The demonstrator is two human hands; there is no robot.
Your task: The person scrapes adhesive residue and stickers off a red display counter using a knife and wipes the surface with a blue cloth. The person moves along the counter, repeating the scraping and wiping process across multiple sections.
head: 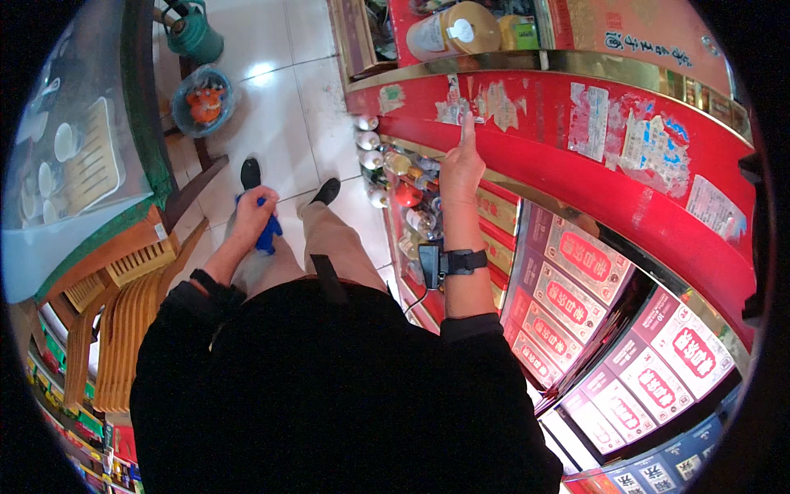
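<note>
My left hand [252,213] is closed around a crumpled blue cloth [268,238], held low in front of my legs. My right hand [463,171] reaches out to the red panel [407,126] of a shelf unit, index finger extended and the other fingers curled. Its fingertip is at a torn paper label remnant [450,111]; a thin greyish strip shows beside the finger, and whether the hand holds it is unclear. More torn label remnants [654,154] and a worn paper label [589,120] cling to the panel farther right.
Bottles [421,221] and stacked boxes [571,302] fill the shelves below the panel. A large jar [453,34] stands above it. At left are a table [139,216] with a tea tray [99,157], wooden chairs [117,333], a lined bin [225,120] and a green watering can [200,43].
</note>
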